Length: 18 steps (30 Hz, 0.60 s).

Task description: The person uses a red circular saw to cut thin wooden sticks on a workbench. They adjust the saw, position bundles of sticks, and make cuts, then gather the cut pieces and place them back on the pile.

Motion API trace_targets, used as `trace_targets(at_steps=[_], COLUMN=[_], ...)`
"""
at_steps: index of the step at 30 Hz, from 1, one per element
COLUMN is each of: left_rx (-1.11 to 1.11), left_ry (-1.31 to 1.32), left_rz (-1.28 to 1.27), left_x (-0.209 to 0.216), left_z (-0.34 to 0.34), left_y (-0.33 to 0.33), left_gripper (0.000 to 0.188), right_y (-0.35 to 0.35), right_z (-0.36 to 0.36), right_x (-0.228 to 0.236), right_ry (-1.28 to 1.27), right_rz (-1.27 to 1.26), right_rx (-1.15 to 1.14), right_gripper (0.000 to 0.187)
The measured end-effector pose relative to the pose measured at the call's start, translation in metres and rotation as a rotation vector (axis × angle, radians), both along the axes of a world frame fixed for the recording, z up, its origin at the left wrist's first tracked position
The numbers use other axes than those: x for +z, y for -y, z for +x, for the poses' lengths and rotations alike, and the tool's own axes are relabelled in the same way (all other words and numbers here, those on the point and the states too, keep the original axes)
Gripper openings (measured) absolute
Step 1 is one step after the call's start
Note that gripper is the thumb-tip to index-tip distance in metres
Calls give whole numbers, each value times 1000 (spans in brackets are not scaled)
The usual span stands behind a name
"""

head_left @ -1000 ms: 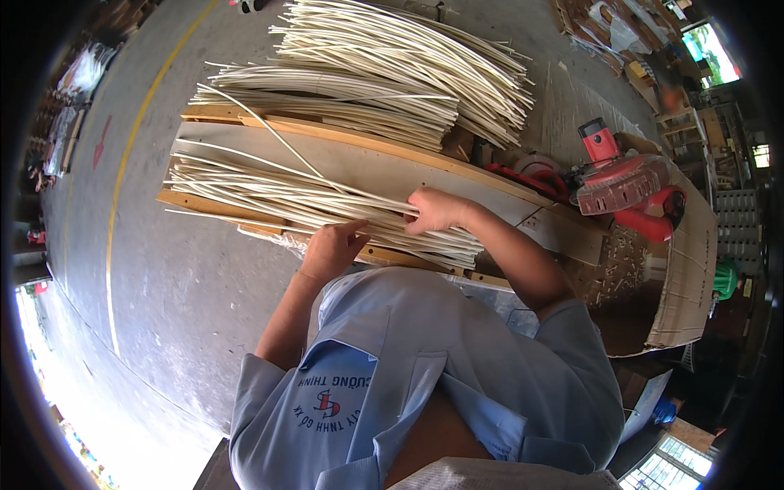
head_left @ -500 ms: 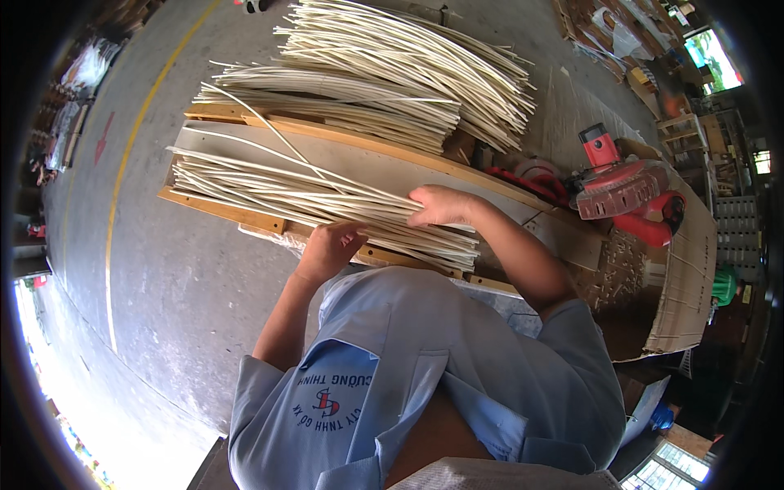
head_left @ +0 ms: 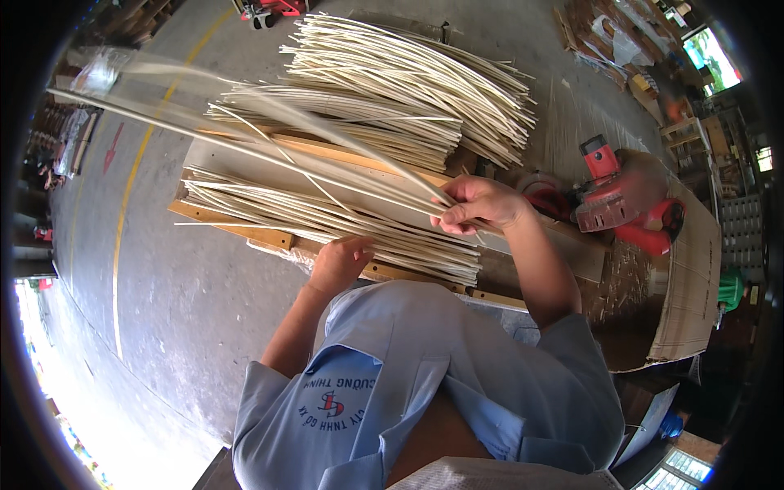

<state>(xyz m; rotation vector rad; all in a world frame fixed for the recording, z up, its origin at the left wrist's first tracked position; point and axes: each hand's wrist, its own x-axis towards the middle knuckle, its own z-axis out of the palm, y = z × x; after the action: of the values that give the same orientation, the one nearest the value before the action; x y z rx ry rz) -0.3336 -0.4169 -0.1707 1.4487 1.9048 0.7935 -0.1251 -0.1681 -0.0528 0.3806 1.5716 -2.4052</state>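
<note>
My right hand (head_left: 486,204) is closed around a few long, pale canes (head_left: 188,128), lifted above the bench and reaching far out to the left. Some of their length is smeared by motion. Below lies a row of similar canes (head_left: 408,242) in a wooden-edged trough (head_left: 237,231). My left hand (head_left: 339,265) rests at the trough's near edge with its fingers curled against the row; what they hold, if anything, is hidden. A single cane (head_left: 294,163) lies slantwise across the row and the trough's far rail.
Two bigger heaps of canes (head_left: 400,77) lie behind the trough. On the right stand a red power tool (head_left: 621,200), a cardboard sheet (head_left: 686,278) and scattered offcuts. Concrete floor (head_left: 188,302) with a yellow line spreads to the left. A red wheeled thing (head_left: 273,10) shows at the top.
My right hand has lifted a few canes out of the row, their far ends swinging up and left. My left hand has shifted slightly and stays by the near edge.
</note>
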Motion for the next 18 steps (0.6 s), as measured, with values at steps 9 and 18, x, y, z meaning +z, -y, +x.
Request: trace_targets(at_steps=[9, 18], left_rx=[-17, -68], left_ry=[39, 131], left_rz=[-140, -137], left_x=[10, 25], left_z=[-9, -17], left_y=[-4, -11], left_gripper=[32, 33], right_y=[21, 27], right_z=[2, 12], right_x=[-11, -34], right_ry=[16, 14], right_rz=[144, 48], right_rx=[-201, -235], right_gripper=[31, 35])
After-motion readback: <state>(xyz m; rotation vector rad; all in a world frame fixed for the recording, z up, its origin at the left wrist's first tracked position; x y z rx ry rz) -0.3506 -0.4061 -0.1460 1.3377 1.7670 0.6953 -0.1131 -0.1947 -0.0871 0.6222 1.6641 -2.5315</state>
